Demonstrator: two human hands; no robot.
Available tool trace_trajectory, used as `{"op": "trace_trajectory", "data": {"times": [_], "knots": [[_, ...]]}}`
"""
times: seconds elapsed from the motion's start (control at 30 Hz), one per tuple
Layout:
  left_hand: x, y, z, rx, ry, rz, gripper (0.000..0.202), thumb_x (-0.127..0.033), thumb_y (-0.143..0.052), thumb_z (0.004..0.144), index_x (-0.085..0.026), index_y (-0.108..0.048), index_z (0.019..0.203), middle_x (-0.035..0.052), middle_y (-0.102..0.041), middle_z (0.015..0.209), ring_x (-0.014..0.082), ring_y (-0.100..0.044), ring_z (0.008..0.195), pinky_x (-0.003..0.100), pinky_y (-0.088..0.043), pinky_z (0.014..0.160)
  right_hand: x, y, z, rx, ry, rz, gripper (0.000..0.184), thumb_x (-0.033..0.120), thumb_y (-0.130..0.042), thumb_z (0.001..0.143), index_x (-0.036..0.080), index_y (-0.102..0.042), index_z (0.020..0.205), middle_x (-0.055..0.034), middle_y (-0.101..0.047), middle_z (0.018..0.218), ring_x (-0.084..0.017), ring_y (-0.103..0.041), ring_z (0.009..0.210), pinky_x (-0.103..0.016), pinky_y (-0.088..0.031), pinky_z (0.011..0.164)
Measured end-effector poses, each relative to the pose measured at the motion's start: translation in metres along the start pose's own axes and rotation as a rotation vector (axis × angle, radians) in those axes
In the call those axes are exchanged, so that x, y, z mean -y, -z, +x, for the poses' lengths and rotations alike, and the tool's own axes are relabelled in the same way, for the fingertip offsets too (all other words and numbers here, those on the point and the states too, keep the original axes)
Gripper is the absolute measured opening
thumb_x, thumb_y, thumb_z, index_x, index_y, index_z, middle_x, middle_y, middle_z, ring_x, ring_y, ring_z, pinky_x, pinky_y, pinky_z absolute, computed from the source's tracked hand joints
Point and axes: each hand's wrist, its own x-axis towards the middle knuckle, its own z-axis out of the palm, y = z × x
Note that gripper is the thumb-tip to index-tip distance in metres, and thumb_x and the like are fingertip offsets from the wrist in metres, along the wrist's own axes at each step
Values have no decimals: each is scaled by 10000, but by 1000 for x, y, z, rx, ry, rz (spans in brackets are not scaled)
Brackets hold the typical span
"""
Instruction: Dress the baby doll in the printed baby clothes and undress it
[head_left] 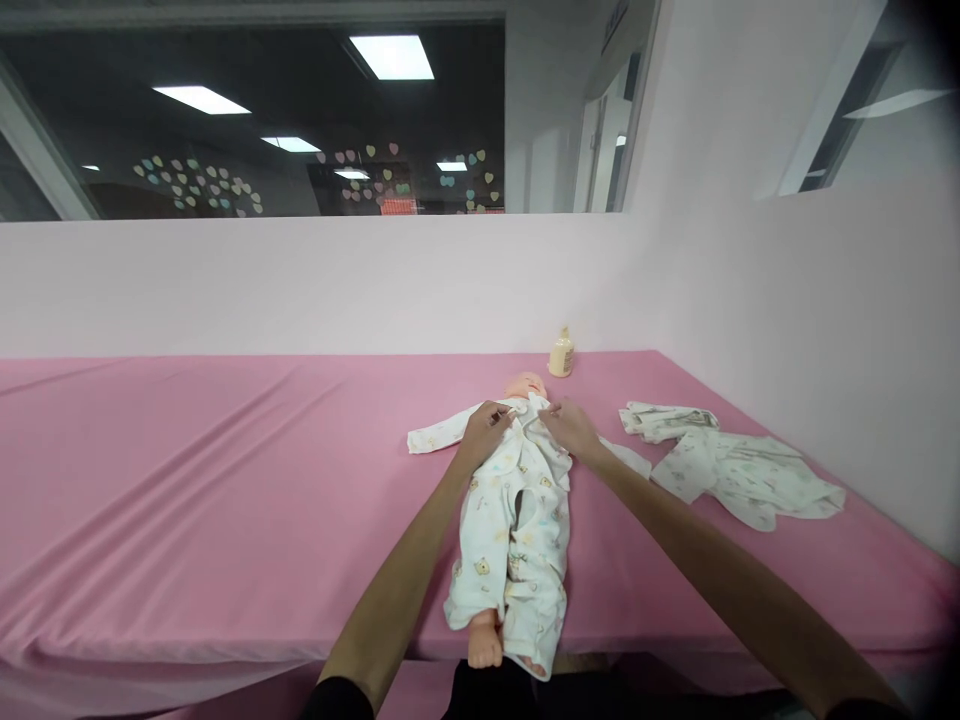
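A baby doll (526, 384) lies on its back on the pink sheet (225, 480), head away from me, dressed in a white printed romper (517, 530). Its bare foot (485, 640) sticks out at the near edge. My left hand (484, 430) pinches the romper's collar on the doll's left chest side. My right hand (570, 428) pinches the opposite collar flap near the neck. Both hands have their fingers closed on the fabric.
A small cream bottle (561, 353) stands by the wall behind the doll's head. More white printed baby clothes (731, 465) lie crumpled to the right. A pink wall runs behind and along the right side, with a window above.
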Motion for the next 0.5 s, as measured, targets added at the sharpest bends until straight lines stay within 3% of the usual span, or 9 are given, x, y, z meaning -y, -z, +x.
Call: {"op": "trace_trajectory", "data": {"times": [0.1, 0.2, 0.5], "knots": [[0, 0, -1, 7, -2, 0, 208, -371, -583, 881, -190, -685, 881, 21, -625, 901, 132, -545, 814, 256, -422, 777, 14, -5, -11, 65, 118, -247, 210, 364, -573, 805, 183, -531, 707, -17, -554, 642, -137, -510, 618, -230, -298, 535], [-1, 0, -2, 18, -3, 0, 205, -373, -596, 874, -191, -689, 889, 21, -633, 910, 133, -548, 818, 259, -423, 780, 23, -7, -15, 143, 197, -446, 207, 283, -540, 799, 176, -516, 623, -26, -549, 611, -138, -513, 606, -244, -281, 542], [0, -2, -2, 42, -56, 160, 217, -365, -544, 900, -189, -670, 923, 36, -631, 960, 155, -560, 865, 292, -441, 803, 29, 0, -15, 219, 307, -608, 86, 178, -564, 789, 147, -643, 805, -107, -668, 845, -212, -615, 841, -253, -390, 680]]}}
